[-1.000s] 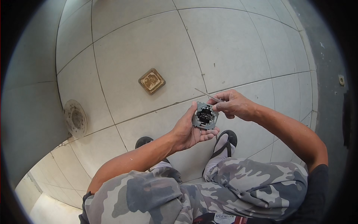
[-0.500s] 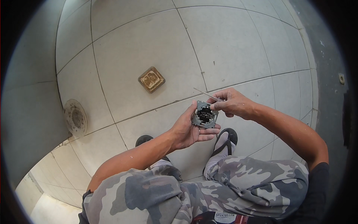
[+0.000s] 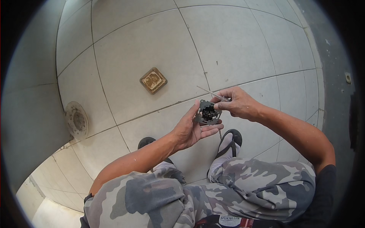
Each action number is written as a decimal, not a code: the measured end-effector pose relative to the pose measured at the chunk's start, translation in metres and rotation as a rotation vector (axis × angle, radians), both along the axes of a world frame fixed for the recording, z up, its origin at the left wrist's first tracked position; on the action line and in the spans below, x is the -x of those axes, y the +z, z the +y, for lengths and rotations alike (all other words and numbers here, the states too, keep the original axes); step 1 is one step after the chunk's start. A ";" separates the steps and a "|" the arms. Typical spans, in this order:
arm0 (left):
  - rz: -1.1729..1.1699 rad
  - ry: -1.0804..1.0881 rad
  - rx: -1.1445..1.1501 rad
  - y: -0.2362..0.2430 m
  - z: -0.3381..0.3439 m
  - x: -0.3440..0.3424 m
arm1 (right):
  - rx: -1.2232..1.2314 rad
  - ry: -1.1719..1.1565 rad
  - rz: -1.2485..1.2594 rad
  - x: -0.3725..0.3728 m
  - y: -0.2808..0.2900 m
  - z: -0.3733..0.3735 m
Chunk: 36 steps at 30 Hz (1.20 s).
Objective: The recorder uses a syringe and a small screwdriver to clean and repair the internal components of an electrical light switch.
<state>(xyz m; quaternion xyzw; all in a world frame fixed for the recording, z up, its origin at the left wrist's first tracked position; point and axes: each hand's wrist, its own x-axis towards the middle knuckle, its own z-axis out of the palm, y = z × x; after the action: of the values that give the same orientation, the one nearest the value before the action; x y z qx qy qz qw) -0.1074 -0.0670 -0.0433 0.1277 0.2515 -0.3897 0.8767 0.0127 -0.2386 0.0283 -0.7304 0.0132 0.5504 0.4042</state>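
Both hands: left hand (image 3: 192,129) holds switch insert (image 3: 207,113); square plate (image 3: 153,80), drain (image 3: 77,120) apart.

One head-worn fisheye view looks steeply down, close above the tiled floor (image 3: 152,45).

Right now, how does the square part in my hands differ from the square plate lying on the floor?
The switch insert is dark grey with black works showing, while the cover plate is tan with a worn pale face. The insert is held up in the left hand, with the right hand at its upper edge; the plate lies flat, untouched, on the tiled floor. Both are roughly square.
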 end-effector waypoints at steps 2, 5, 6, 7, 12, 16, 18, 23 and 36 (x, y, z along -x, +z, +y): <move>0.027 0.025 0.011 -0.002 0.001 0.001 | 0.039 0.029 -0.066 0.000 0.002 0.001; 0.037 0.055 -0.044 -0.005 0.002 0.001 | 0.042 -0.027 -0.067 -0.001 -0.006 -0.004; 0.019 0.061 -0.109 -0.006 0.002 0.001 | 0.043 -0.026 -0.067 -0.001 -0.006 -0.006; 0.019 0.061 -0.108 -0.007 0.002 0.001 | 0.050 -0.024 -0.069 -0.001 -0.006 -0.007; 0.012 0.034 -0.126 -0.007 0.004 0.002 | 0.035 -0.027 -0.032 -0.001 -0.010 -0.011; 0.029 0.052 -0.125 -0.009 0.003 0.002 | 0.009 -0.117 0.046 0.000 -0.008 -0.012; 0.012 0.053 -0.141 -0.010 0.003 0.001 | -0.018 -0.154 0.083 -0.001 -0.006 -0.012; -0.006 0.101 -0.095 -0.020 0.006 0.005 | -0.082 -0.062 0.091 0.002 -0.001 -0.007; -0.348 0.264 -0.268 -0.012 0.008 0.001 | -0.160 0.239 -0.595 0.022 0.006 0.000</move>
<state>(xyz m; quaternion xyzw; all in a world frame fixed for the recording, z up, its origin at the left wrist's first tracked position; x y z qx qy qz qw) -0.1089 -0.0590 -0.0558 0.2737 0.1609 -0.2072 0.9253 -0.0091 -0.2385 0.0346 -0.8213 -0.2345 0.3559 0.3792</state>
